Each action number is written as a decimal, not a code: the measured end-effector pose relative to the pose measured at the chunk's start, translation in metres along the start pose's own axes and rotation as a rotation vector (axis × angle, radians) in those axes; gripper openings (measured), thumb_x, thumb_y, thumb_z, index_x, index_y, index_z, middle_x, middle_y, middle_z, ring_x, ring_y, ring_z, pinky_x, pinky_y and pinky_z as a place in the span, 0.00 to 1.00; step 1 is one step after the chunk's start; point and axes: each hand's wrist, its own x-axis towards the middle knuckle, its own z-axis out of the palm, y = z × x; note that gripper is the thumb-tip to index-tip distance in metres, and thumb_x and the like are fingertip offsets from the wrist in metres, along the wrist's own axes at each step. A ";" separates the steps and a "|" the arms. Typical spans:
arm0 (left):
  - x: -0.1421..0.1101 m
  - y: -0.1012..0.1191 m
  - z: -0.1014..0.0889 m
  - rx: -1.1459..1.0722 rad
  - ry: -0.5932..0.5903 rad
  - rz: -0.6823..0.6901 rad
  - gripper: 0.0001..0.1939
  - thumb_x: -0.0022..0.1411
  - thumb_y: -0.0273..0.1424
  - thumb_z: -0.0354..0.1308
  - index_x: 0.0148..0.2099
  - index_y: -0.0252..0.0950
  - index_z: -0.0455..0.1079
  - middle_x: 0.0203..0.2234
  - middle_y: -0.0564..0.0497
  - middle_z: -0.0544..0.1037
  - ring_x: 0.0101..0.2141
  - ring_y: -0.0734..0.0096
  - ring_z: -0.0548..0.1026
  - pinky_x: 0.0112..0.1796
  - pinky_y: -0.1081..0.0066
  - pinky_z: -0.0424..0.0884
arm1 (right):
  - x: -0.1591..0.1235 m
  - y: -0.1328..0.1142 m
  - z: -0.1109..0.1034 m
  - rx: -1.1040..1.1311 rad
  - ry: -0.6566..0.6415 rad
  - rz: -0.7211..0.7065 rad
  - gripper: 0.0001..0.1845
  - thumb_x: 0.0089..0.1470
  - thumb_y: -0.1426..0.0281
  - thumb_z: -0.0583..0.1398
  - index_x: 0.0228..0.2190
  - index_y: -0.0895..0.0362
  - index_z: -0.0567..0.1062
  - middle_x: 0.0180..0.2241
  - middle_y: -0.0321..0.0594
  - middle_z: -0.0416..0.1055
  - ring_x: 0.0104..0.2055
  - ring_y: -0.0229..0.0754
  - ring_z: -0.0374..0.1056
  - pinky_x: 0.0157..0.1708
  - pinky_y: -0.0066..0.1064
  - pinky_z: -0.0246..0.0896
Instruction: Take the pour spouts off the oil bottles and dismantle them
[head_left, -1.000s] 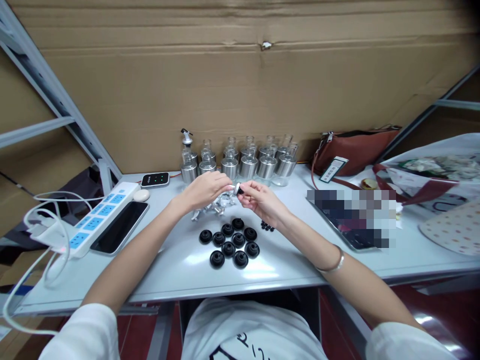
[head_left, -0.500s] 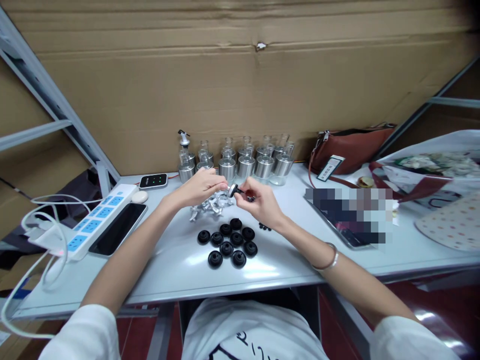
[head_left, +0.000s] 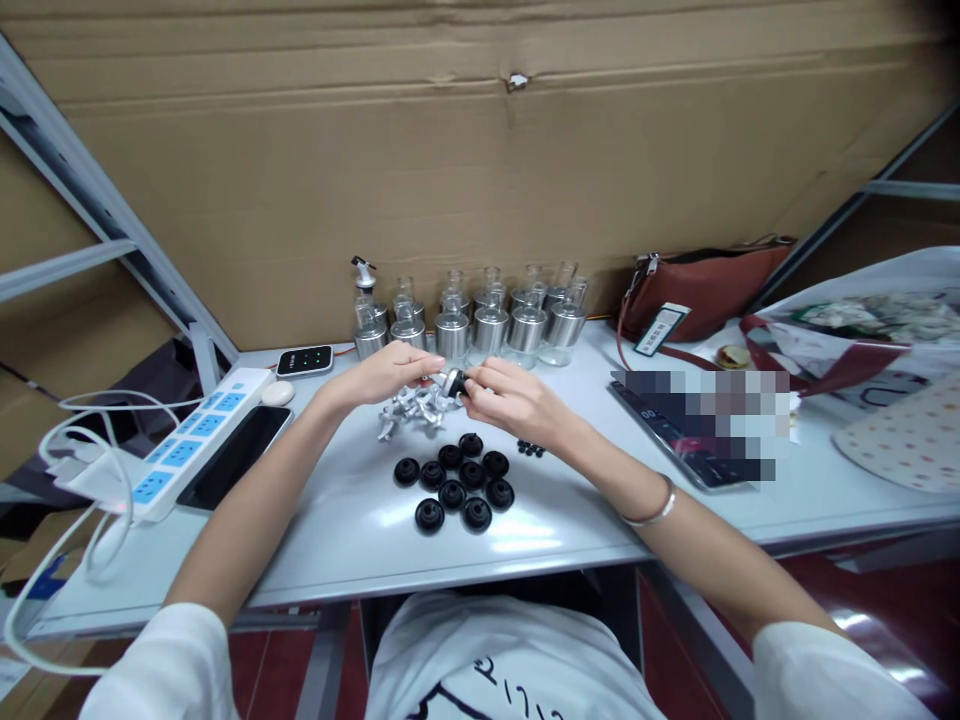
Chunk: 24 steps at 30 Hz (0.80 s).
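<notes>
Above the table's middle, my two hands meet at a bottle pourer [head_left: 454, 382] with a silver spout part and a black base. My left hand [head_left: 390, 372] pinches its silver end between thumb and fingers. The fingers of my right hand [head_left: 510, 398] close round the black end and hide part of it. Just below lies a pile of silver spout pieces [head_left: 411, 415]. Nearer to me, several round black stoppers [head_left: 452, 494] rest on the table, and a few tiny black pieces [head_left: 531, 449] lie under my right wrist.
Several glass bottles with metal sleeves [head_left: 490, 328] stand along the cardboard, one carrying a pourer [head_left: 364, 272]. A power strip [head_left: 184, 450], a phone [head_left: 236, 460] and a small display device [head_left: 304, 361] are left. A tablet [head_left: 675, 430] and a brown bag [head_left: 701, 290] are right.
My left hand has gone from flat, extended fingers beside the pourer to a pinch on its silver end. The pourer and right hand have shifted slightly left.
</notes>
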 end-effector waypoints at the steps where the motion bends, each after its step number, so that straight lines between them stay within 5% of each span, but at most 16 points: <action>1: 0.000 0.001 -0.001 -0.044 -0.012 -0.018 0.25 0.61 0.49 0.44 0.21 0.36 0.50 0.17 0.57 0.53 0.21 0.76 0.54 0.25 0.72 0.54 | 0.000 0.000 0.000 -0.022 0.015 -0.020 0.12 0.61 0.76 0.50 0.26 0.53 0.64 0.27 0.41 0.67 0.29 0.41 0.58 0.30 0.33 0.59; 13: 0.001 0.010 -0.004 -0.346 -0.106 -0.083 0.28 0.56 0.52 0.52 0.17 0.36 0.51 0.13 0.58 0.53 0.17 0.82 0.49 0.19 0.74 0.46 | 0.002 0.000 -0.005 -0.137 0.165 -0.177 0.11 0.58 0.79 0.54 0.27 0.54 0.63 0.31 0.42 0.70 0.28 0.38 0.58 0.27 0.31 0.60; 24: 0.000 0.017 -0.006 -0.396 -0.088 -0.055 0.27 0.54 0.50 0.55 0.17 0.35 0.54 0.13 0.58 0.53 0.16 0.82 0.49 0.18 0.74 0.46 | 0.004 0.000 -0.009 -0.035 0.196 -0.103 0.11 0.56 0.79 0.55 0.26 0.53 0.62 0.33 0.42 0.71 0.31 0.39 0.60 0.29 0.32 0.61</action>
